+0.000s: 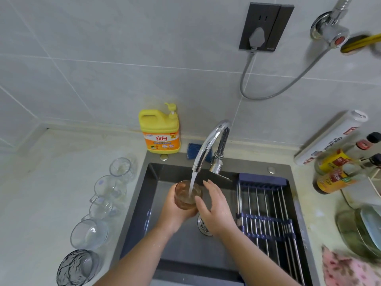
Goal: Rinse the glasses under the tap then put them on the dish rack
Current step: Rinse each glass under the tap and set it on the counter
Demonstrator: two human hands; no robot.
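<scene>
glass [188, 196]: amber, held upright under the tap [210, 141], water running into it, above the sink [156, 178].
left hand [175, 212]: wrapped round the glass from 7 o'clock; fingertips hidden behind it.
right hand [214, 207]: fingers straight, at 3 o'clock of the glass; thumb contact cannot be told.
rack [268, 213]: laid across the sink at 3 o'clock; near end cut off.
clear glasses [88, 234]: five lined up at 9 o'clock on the counter [41, 203]; nearest cropped.
</scene>
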